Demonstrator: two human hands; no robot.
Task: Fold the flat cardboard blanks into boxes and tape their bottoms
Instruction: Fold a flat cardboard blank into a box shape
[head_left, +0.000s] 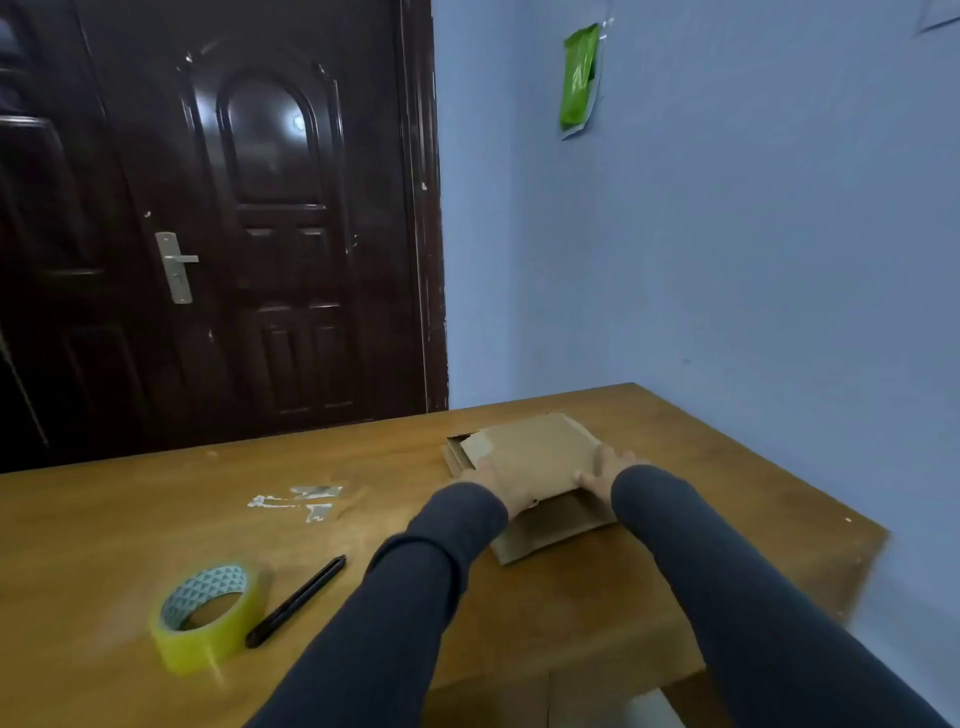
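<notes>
Far right on table (156, 519): stack (550, 538), top blank (535, 447) raised at near edge. Right hand (605, 470) pinches it; left hand (493, 486) at near-left corner, grip unclear. Step: taking blank. Next: pop open; tape (202, 618) near left.

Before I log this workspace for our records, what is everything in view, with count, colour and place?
cardboard blanks: small stack, brown, far right of table
tape roll: one, clear yellowish, near left of table
pen: one, black, right of tape roll
tape scraps: a few, whitish, stuck mid-table
table: one, brown wood
door: one, dark brown, behind table
packet: one, green, on wall
wall: blue, right
left hand, right hand: dark sleeves, holding top blank's near edge
</notes>
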